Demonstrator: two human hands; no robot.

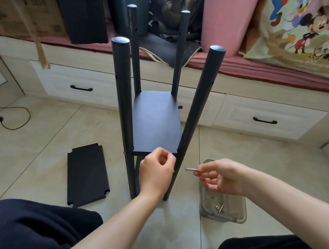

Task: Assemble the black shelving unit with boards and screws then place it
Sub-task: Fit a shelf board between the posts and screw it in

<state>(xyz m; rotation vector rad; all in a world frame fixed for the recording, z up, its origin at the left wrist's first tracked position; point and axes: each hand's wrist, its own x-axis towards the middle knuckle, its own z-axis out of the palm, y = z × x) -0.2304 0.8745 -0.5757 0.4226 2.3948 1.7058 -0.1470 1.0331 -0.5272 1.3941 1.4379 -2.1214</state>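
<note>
The black shelving unit point(156, 121) stands upright on the tiled floor: black round posts rise around a mounted black board point(155, 127). My left hand point(156, 173) is curled at the board's near front edge, next to the near right post point(197, 111); whether it pinches something small is unclear. My right hand point(219, 174) pinches a long silver screw point(191, 169), pointing left toward that post. A loose black board point(87, 175) lies flat on the floor to the left.
A clear plastic tray point(231, 215) with a few screws and nuts sits on the floor under my right hand. A bed base with drawers point(78, 88) runs across behind. A black cable point(17, 118) lies at the far left. My knees fill the bottom corners.
</note>
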